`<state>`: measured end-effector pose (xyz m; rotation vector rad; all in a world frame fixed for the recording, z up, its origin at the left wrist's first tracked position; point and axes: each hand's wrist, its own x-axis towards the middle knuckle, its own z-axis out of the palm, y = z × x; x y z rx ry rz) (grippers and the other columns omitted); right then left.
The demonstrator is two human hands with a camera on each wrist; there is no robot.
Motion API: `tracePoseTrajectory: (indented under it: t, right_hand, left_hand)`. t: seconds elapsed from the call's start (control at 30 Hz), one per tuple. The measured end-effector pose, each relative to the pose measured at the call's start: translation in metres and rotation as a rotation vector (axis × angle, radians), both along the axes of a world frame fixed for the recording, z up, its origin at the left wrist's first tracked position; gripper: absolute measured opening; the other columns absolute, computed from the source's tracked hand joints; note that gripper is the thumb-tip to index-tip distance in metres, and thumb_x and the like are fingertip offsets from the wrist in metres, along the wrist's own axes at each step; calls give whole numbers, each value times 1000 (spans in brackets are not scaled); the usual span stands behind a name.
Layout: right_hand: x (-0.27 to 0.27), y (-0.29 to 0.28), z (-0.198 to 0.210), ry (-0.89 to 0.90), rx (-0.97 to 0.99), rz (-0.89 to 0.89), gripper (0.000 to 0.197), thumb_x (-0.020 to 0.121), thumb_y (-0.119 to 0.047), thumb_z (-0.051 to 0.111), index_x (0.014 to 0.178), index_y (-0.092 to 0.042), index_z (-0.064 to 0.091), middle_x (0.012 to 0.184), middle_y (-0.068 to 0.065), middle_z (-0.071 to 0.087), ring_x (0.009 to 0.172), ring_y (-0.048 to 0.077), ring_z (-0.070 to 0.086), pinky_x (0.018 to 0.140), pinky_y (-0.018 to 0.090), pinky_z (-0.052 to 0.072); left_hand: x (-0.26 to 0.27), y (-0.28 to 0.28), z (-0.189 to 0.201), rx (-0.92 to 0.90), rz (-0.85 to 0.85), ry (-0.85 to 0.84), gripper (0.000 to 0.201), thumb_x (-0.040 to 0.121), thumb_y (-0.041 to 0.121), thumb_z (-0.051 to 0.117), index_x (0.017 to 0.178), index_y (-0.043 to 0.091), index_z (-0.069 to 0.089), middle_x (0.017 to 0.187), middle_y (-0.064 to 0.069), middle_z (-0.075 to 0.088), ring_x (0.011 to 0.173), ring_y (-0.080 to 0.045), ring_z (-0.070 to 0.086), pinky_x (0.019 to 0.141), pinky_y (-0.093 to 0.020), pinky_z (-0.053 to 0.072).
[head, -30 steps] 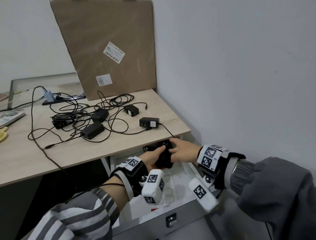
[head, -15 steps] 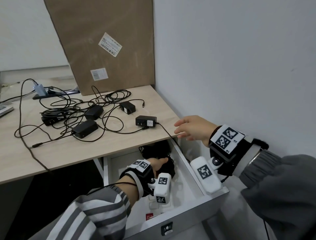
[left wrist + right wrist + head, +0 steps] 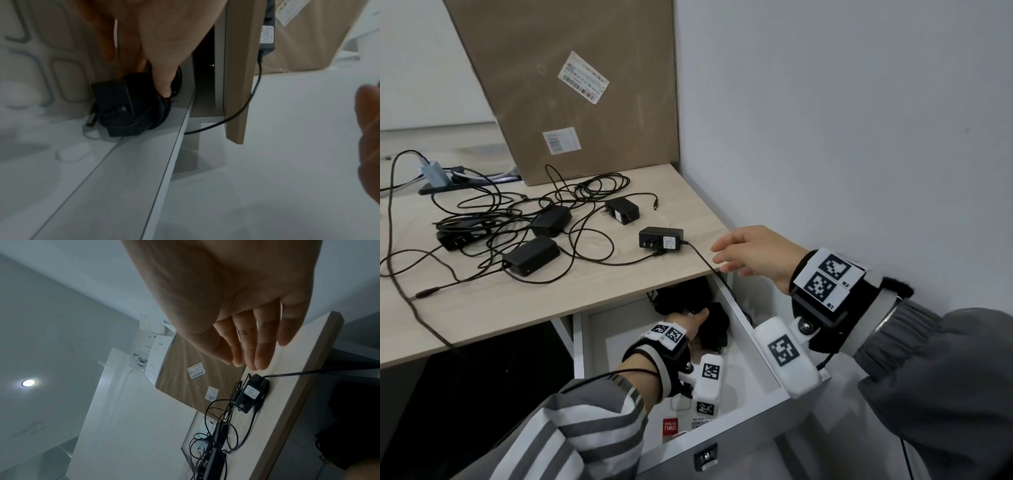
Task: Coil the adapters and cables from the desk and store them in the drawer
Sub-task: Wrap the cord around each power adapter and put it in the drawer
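Observation:
A coiled black adapter (image 3: 717,329) (image 3: 131,112) lies in the open white drawer (image 3: 741,320) against its right wall. My left hand (image 3: 690,325) (image 3: 162,81) reaches into the drawer and grips this bundle, thumb on its coil. My right hand (image 3: 743,253) (image 3: 242,353) hovers open, fingers straight, over the desk's front right corner and holds nothing. Just left of it lies a black plug adapter with a white label (image 3: 661,238) (image 3: 252,393); its cable (image 3: 703,258) runs over the desk edge. Several more adapters and tangled cables (image 3: 517,226) lie further left on the desk (image 3: 619,274).
A large cardboard box (image 3: 571,85) leans against the wall behind the cables. Another dark bundle (image 3: 681,294) sits at the back of the drawer under the desk top. White packets lie on the drawer floor (image 3: 688,425). The wall (image 3: 825,137) closes the right side.
My right hand has come out of the drawer and risen to the desk's corner, opening. The left hand has gone lower into the drawer with the coiled adapter.

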<state>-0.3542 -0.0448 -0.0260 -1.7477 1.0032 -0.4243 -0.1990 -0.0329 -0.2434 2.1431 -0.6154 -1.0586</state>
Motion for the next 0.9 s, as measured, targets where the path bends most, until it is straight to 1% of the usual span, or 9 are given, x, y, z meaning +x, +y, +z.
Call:
tracePoseTrajectory:
  t: [0.07,0.17,0.27,0.33,0.47,0.5,0.6,0.73,0.9]
  right_hand:
    - [1,0,-1,1,0,2,15,89,-9,57,98,-18,64,95,1,67,75,8,64,64,18,41]
    - [1,0,-3,7,1,5,13,88,-9,58,95,-19,64,92,1,66,76,9,64,64,18,41]
    - [2,0,-5,11,1,3,13,88,-9,59,96,-18,65,93,1,67,76,9,64,64,19,41]
    - [3,0,-5,17,2,1,15,88,-9,59,99,-17,65,95,1,67,76,9,64,64,19,41]
    - [3,0,-5,22,11,-4,15,88,-9,59,98,-16,66,95,2,68,76,9,64,64,19,41]
    - [3,0,-5,19,13,-7,15,88,-9,58,99,-16,66,95,3,68,75,9,64,63,19,41]
    - [3,2,-5,20,9,-7,15,88,-7,57,98,-14,66,95,5,67,73,9,63,61,19,40]
    - [5,2,-5,27,1,-6,13,88,-7,58,89,-18,64,96,5,68,75,10,63,61,19,41]
    - [26,-2,-7,46,-106,-11,11,86,-8,61,92,-16,64,88,4,64,76,13,62,63,22,47]
  left_hand:
    - [-4,10,22,-1,-58,-32,64,84,62,56,118,8,61,117,-11,65,106,-26,62,94,-32,48]
    - [0,8,17,-15,-63,27,58,87,54,58,119,6,61,119,-9,64,109,-26,61,96,-31,47]
    - [8,-3,-8,-40,-38,112,62,80,53,67,120,6,62,115,-14,67,105,-28,65,94,-38,52]
    - [3,3,4,-39,0,203,70,72,54,73,115,0,63,109,-16,69,99,-32,67,89,-43,54]
    - [1,12,31,-45,-15,273,39,98,30,51,114,-5,58,111,-22,64,97,-32,61,89,-39,50]
    - [3,12,30,-38,-20,272,37,99,28,49,111,-6,59,108,-23,64,97,-33,61,92,-40,50]
    - [5,18,39,-40,-3,261,32,98,28,48,89,0,60,81,-16,61,93,-32,61,92,-39,49]
    - [9,26,57,-91,41,259,32,96,22,49,67,10,52,67,-5,51,61,-20,48,65,-26,41]
    - [12,43,94,-145,-11,322,21,92,11,51,73,8,59,48,-1,61,39,-9,50,43,-15,35]
